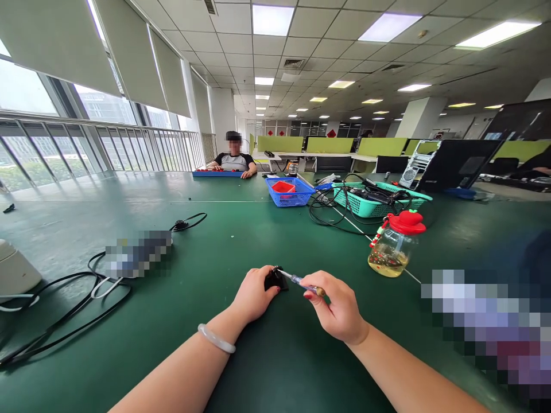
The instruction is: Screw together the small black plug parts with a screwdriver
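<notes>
My left hand is closed around a small black object on the green table, its exact kind too small to make out. A light bangle circles that wrist. In my right hand is a screwdriver with a clear bluish handle, gripped between thumb and fingers. The handle's tan end shows at the fingertips. Its thin metal shaft points left, and the tip meets or lies right at the top of the black object. My left fingers partly hide that object.
On the green table stand a red-lidded glass jar, a blue basket and a teal basket with black cables. A power strip with cables lies left. A person sits at the far edge behind a blue tray.
</notes>
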Motion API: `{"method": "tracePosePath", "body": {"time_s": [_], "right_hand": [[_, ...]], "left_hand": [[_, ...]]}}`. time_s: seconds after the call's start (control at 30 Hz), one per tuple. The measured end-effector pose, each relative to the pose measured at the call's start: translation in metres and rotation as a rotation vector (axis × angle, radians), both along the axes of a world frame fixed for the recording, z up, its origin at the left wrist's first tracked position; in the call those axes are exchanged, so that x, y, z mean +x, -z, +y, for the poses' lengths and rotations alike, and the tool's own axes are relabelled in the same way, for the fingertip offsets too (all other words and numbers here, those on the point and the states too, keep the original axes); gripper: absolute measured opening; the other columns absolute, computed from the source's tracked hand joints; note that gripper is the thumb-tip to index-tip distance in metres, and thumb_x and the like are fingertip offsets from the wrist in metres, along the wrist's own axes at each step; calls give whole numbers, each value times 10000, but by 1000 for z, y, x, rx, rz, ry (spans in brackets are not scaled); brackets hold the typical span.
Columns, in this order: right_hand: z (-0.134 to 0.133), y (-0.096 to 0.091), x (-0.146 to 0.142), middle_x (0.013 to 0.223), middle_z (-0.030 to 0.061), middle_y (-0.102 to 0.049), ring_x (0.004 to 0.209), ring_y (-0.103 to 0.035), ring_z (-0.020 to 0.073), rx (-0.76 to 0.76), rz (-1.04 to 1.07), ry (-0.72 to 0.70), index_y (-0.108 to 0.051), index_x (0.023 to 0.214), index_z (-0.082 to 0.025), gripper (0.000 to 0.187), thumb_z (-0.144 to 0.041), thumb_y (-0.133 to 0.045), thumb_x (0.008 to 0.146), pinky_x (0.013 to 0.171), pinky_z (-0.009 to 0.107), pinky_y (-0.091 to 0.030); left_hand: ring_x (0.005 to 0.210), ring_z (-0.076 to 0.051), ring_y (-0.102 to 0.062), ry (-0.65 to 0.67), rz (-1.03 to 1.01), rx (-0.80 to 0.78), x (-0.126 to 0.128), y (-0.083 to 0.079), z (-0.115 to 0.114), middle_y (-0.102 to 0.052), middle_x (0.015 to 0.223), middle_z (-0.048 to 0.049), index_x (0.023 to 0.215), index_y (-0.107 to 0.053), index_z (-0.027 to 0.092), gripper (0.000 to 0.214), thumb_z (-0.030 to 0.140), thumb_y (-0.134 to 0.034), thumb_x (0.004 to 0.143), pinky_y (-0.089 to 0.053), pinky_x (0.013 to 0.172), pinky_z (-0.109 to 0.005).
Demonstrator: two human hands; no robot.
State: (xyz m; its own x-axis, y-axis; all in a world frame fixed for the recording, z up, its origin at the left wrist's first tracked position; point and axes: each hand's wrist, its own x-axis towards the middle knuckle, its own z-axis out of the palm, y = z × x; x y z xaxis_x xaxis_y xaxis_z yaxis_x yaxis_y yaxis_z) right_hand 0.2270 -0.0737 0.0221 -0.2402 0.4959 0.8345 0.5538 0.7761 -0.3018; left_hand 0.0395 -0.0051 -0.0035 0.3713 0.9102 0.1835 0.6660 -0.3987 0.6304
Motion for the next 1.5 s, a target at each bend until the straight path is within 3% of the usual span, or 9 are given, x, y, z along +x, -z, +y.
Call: {"method": "tracePosePath", "body": {"time_s": [0.23, 0.43, 0.7, 1.0, 1.33, 1.5], "right_hand": [[5, 1, 0, 728, -3, -601, 565, -521, 117, -28, -7, -4, -580, 990, -224, 128, -171, -492, 914, 551, 228, -456], [2, 2, 2, 774, 18, -641, 583, -556, 128, -66, 39, 73, -565, 958, -219, 120, -238, -449, 938, 569, 251, -469], [2, 3, 2, 587, -33, -524, 479, -479, 111, -173, 81, 117, -535, 851, -220, 192, -321, -412, 959, 491, 224, -416], [5, 5, 2, 702, -1, -587, 533, -506, 118, -183, 101, 128, -553, 926, -211, 182, -324, -414, 962, 521, 234, -431], [11, 9, 0, 811, 26, -647, 592, -557, 127, -313, 69, 77, -584, 917, -213, 186, -335, -448, 951, 549, 235, -462], [13, 13, 5, 659, -8, -555, 522, -500, 121, -301, 270, 145, -555, 922, -212, 234, -406, -428, 957, 515, 238, -431]], "left_hand": [[1025, -224, -588, 28, -14, 11, 1, -2, -1, -694, 1058, -25, 1063, -643, 238, 329, 138, -618, 750, -448, 930, -356], [1051, -234, -573, 16, -18, 5, 1, -2, -1, -686, 1082, -32, 1087, -632, 229, 336, 169, -633, 757, -441, 947, -368], [1073, -250, -559, 28, -1, 6, 0, -2, -2, -672, 1099, -34, 1081, -625, 229, 356, 185, -650, 728, -436, 961, -383], [1090, -244, -555, 28, -1, -24, 0, -2, -1, -681, 1066, -31, 1103, -622, 249, 395, 150, -646, 722, -444, 967, -371], [1083, -235, -538, 113, 80, 50, 2, -5, -7, -660, 1094, -44, 1111, -599, 234, 347, 121, -592, 783, -423, 986, -379], [1080, -237, -545, 93, 104, 32, 2, -3, -5, -655, 1087, -54, 1120, -591, 221, 349, 98, -563, 795, -437, 966, -368]]}}
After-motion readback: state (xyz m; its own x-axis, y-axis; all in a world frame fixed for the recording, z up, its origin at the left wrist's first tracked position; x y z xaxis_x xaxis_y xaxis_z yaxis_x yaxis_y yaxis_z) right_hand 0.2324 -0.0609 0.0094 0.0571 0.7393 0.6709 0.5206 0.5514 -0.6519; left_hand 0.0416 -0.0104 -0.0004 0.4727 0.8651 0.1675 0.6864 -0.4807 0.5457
